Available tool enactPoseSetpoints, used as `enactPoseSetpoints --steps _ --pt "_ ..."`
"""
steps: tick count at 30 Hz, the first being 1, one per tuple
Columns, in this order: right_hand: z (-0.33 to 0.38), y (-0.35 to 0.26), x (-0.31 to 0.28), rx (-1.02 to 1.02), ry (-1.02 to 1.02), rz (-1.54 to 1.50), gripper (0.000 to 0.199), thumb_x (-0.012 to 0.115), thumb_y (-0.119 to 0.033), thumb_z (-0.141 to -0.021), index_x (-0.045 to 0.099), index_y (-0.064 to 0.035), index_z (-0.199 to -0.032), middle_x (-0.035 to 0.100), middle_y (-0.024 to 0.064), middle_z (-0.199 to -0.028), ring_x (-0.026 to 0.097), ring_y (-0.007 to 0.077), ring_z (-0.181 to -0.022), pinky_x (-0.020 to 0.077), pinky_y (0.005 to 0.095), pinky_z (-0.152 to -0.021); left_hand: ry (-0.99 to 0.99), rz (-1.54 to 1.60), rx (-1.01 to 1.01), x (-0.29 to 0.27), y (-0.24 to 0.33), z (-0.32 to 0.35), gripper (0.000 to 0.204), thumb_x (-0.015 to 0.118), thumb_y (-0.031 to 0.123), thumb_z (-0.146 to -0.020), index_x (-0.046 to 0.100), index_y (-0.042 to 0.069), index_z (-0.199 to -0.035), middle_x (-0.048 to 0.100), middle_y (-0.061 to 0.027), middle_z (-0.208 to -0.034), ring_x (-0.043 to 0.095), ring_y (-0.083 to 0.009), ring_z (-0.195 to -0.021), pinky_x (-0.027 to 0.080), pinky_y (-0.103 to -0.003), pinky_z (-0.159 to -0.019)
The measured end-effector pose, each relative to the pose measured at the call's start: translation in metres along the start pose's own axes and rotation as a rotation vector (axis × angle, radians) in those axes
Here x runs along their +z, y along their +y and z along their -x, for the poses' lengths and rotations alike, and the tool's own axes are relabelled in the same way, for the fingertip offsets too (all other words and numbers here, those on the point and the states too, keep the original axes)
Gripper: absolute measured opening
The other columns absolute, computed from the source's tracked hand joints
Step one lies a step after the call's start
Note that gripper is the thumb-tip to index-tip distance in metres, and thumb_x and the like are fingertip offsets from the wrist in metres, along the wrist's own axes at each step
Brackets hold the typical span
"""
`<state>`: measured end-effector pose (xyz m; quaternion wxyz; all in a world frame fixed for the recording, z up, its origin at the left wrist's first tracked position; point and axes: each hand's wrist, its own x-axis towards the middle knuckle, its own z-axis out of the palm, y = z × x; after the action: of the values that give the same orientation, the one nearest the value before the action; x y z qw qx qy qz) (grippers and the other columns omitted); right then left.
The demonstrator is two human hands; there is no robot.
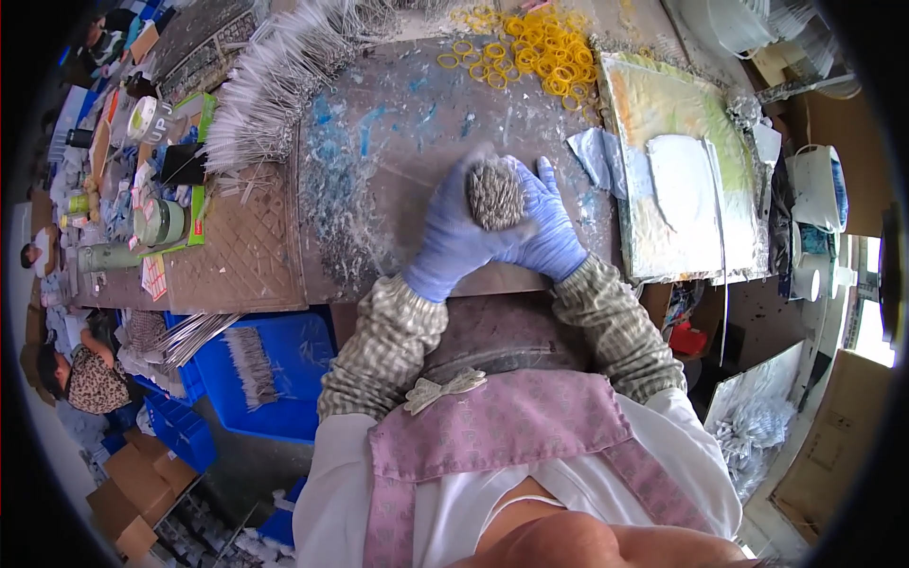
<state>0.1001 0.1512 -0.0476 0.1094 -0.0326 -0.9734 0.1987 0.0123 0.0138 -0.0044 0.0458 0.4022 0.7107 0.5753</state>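
- Table (417, 104): a worn, paint-flecked top that fills the middle of the view; both hands work at its near edge, about centre.
- Crate (284, 379): blue, at 8 o'clock from the hands, below the table edge; it holds a loose sheaf of thin grey sticks.
- Board (663, 123): pale, green-tinged sheet at 3 o'clock from the hands, with white torn sheets lying on it.
- Stick pile (275, 76): a fan of thin white sticks at 10 o'clock, well apart from the hands.
- Bands (530, 47): yellow rubber rings scattered at 12 o'clock, at the far table edge.
- Left hand (454, 237): blue-gloved, wrapped round the left side of the bundle, grasping it.
- Right hand (549, 227): blue-gloved, cupped against the bundle's right side, also grasping it.
- Bundle (495, 194): a tight sheaf of thin grey sticks, seen end-on, its long axis pointing roughly up toward the camera; it sits between the two palms, equally near both, just above the table.
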Motion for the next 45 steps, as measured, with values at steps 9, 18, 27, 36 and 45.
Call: enactPoseSetpoints --steps 9,18,27,36,45 --pt "-0.013 -0.017 -0.013 -0.025 0.029 -0.452 0.114 0.087 -0.053 -0.057 0.038 0.0038 -0.142 0.049 0.0217 -0.139 0.048 0.0378 -0.129 0.0330 0.0444 -0.112 -0.072 0.694 -0.432 -0.014 -0.014 0.025 0.095 0.095 0.030 -0.063 0.043 0.004 -0.138 0.059 -0.0057 -0.125 0.058 -0.0174 -0.117 0.047 -0.033 -0.102" --pt "-0.002 -0.034 -0.042 -0.034 0.168 -0.537 0.107 0.089 -0.050 -0.061 0.039 0.0006 -0.141 0.051 0.0166 -0.138 0.050 0.0332 -0.129 0.0288 0.0467 -0.115 -0.071 0.488 -0.220 -0.032 0.022 -0.008 0.088 0.094 0.021 -0.064 0.045 0.003 -0.136 0.063 -0.0093 -0.120 0.063 -0.0178 -0.107 0.052 -0.032 -0.094" --pt "0.010 -0.001 -0.016 -0.026 -0.007 0.130 0.112 0.076 -0.067 -0.064 0.037 0.0011 -0.144 0.045 0.0164 -0.147 0.038 0.0382 -0.140 0.0128 0.0558 -0.120 -0.209 0.129 -0.069 -0.009 -0.032 0.012 0.098 0.098 0.036 -0.056 0.049 0.001 -0.134 0.058 -0.0128 -0.126 0.059 -0.0238 -0.117 0.048 -0.035 -0.101" --pt "0.006 -0.014 0.015 0.294 0.252 -0.993 0.070 0.088 -0.032 -0.066 0.057 -0.0020 -0.122 0.066 0.0151 -0.113 0.066 0.0284 -0.102 0.0510 0.0373 -0.091 -0.235 0.033 -0.009 -0.002 -0.037 0.006 0.098 0.096 0.043 -0.054 0.051 0.007 -0.133 0.058 -0.0110 -0.126 0.059 -0.0257 -0.115 0.047 -0.039 -0.102" --pt "-0.006 -0.021 -0.009 0.114 0.297 -0.203 0.046 0.069 -0.043 -0.080 0.065 -0.0158 -0.116 0.067 0.0087 -0.109 0.060 0.0326 -0.108 0.0398 0.0484 -0.102 -0.150 0.380 -0.047 0.010 0.011 -0.029 0.068 0.086 0.012 -0.071 0.045 0.007 -0.126 0.067 -0.0113 -0.117 0.063 -0.0175 -0.109 0.052 -0.033 -0.095"
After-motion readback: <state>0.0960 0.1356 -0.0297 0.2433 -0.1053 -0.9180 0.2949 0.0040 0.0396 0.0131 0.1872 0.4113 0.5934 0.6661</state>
